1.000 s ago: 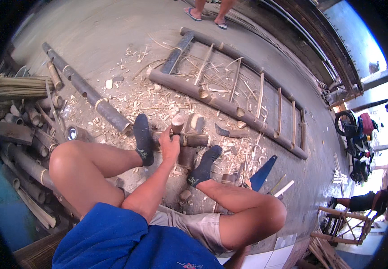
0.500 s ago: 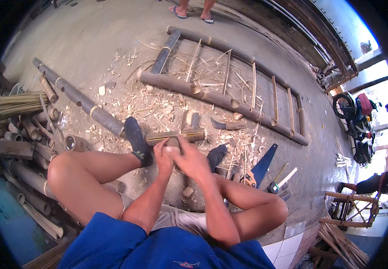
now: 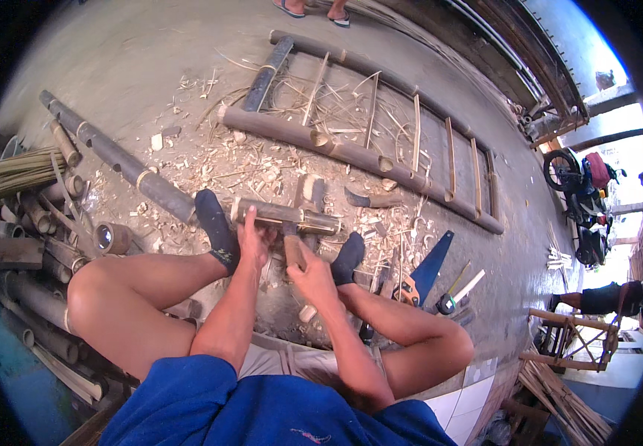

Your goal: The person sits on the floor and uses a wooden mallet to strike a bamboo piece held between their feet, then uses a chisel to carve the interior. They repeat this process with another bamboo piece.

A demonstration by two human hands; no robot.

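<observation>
A short length of bamboo lies crosswise in front of me between my socked feet. My left hand grips it toward its left end, one finger stretched up over its near side and the others partly hidden beneath. In my right hand is a wooden-handled tool, its handle slanting up to the bamboo. A dark part at the tool's far end meets the bamboo near its middle; what kind of tool it is I cannot make out. Just beyond lies a wood block.
Farther off lies a bamboo ladder-like frame. A notched bamboo pole rests at left, near piled bamboo pieces. To the right are a handsaw, a tape measure and a curved blade. Shavings cover the floor. A person's feet stand far off.
My hands, together over the tool before, have come apart. The left has moved up and left onto the bamboo, the right down and to the right with the tool. The bamboo has tilted.
</observation>
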